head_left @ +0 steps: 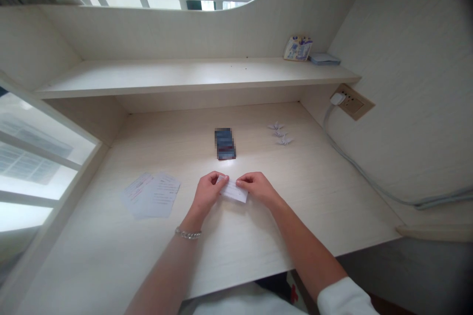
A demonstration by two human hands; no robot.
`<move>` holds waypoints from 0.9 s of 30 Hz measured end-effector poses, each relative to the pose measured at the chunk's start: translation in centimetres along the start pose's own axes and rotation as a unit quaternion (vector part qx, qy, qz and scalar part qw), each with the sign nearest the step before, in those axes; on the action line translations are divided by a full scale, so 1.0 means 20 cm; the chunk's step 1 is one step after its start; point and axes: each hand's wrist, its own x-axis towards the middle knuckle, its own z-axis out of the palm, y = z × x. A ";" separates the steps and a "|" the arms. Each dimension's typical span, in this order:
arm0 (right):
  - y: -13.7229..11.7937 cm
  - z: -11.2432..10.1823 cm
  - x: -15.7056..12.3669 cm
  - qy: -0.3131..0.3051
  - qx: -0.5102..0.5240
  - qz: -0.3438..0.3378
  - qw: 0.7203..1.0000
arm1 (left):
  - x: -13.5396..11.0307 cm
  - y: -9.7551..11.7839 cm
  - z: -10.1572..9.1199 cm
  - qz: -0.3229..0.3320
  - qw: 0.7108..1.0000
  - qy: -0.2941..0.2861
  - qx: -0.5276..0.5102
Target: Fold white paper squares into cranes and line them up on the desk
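A small folded sheet of paper [234, 192] with printed lines is held between my two hands, just above the desk. My left hand [210, 189], with a silver chain bracelet on its wrist, pinches the upper left part between thumb and fingers. At the upper right edge, my right hand [260, 186] pinches the same paper. Several loose printed sheets [158, 194] lie overlapping on the desk to the left. Three folded paper cranes [280, 134] stand in a short row to the back right.
A dark, pixelated rectangular object [225, 143] lies on the desk [314, 197] beyond my hands. The shelf [177, 71] above bears a printed packet [297, 48] and a flat stack [324, 59]. A cable runs from the wall socket [353, 102] down the right side.
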 end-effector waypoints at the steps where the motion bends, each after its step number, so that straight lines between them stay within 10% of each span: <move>1: 0.00 -0.01 0.01 0.010 0.013 0.004 1.000 | 0.01 -0.01 0.00 0.000 1.000 0.008 -0.014; 10: 0.04 -0.07 0.12 0.064 0.068 -0.023 0.995 | 0.08 -0.07 -0.01 0.011 0.997 0.010 -0.076; 27: -0.01 0.00 0.06 -0.061 -0.111 -0.090 0.988 | 0.01 -0.09 0.00 0.096 0.993 -0.005 0.072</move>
